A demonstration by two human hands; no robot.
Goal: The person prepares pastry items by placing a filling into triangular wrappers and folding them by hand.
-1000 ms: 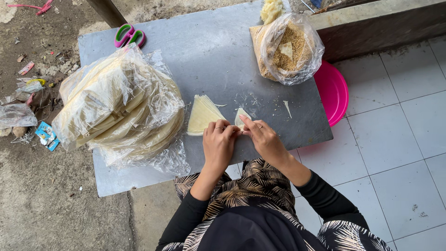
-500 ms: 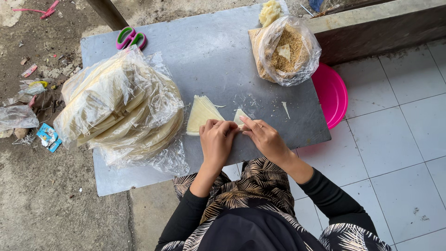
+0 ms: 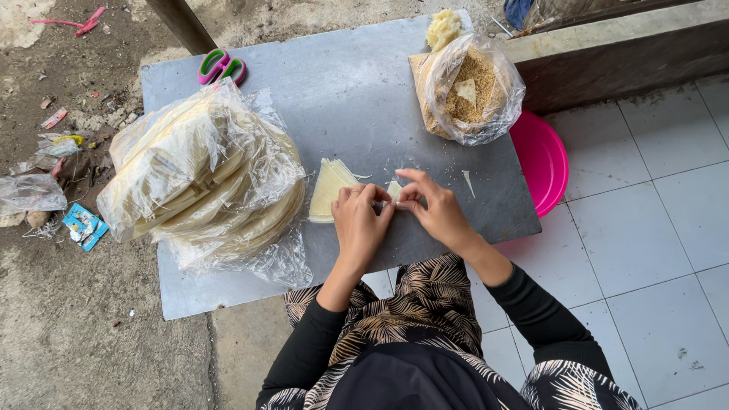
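Both hands meet over the middle of the grey worktop [image 3: 349, 91]. The left hand [image 3: 358, 228] and the right hand [image 3: 434, 212] have their fingertips pinched close around a small pale wrapper piece [image 3: 394, 188], folding or pleating it flat against the slab. The grip of each hand looks nearly closed on that piece, though the fingers cover most of it, so I cannot tell whether filling already sits inside.

Judging by the layout, the work seems early. Just left of the hands lies a stack of cut triangular wrappers [image 3: 332, 186], seemingly untouched, and beside that a large plastic bag of round wrapper sheets [image 3: 197, 175], still bulging. I see no finished pieces set down anywhere, so most of the folding looks left to do.

At the far right of the worktop a clear bag of crumbly brown filling [image 3: 471, 87] stands open, with a pale lump [image 3: 442, 29] behind it. A pink plate [image 3: 541, 159] pokes out from under the slab's edge, mostly hidden. Green and pink scissors [image 3: 222, 67] rest at the far left corner, well apart from the hands.
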